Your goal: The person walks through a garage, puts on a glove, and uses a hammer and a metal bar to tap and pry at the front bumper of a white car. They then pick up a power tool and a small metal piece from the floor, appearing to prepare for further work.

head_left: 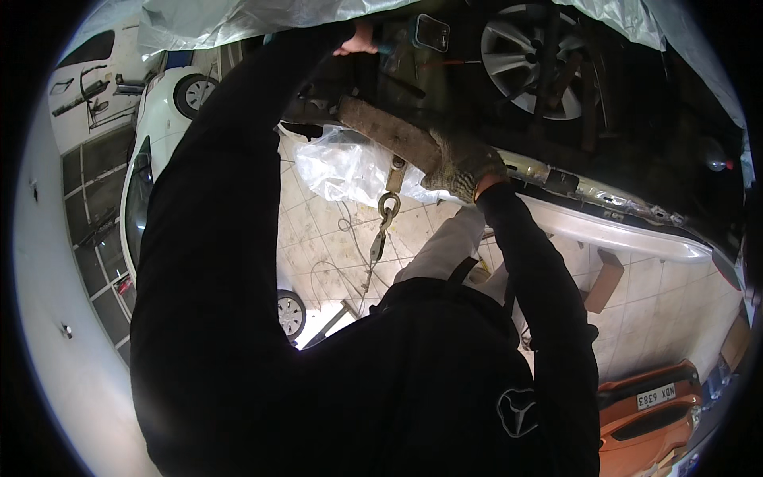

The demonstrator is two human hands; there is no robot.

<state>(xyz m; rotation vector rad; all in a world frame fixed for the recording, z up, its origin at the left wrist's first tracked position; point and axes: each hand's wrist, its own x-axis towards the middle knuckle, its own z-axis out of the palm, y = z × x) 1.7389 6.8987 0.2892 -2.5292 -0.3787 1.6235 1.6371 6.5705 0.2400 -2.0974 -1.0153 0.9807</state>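
Note:
At the top, my bare left hand (356,41) is closed round a teal bar or handle (386,48), partly hidden by my black sleeve. My gloved right hand (465,167) grips the near end of a rough brown block (381,127), which looks like wood, lying slanted at the car's sill (572,187). Beneath the block, a metal clamp (395,175) hangs with a ring, hook and cable (381,242). Behind them is the dark open car interior with a spoked wheel (532,60) and a red-handled tool (461,62).
A white car (151,151) stands left. Plastic sheeting (334,163) hangs below the sill, with more along the top. A loose wheel (290,314) and cables lie on the tiled floor (310,222). A cardboard piece (604,282) and orange bumper (652,429) are at right.

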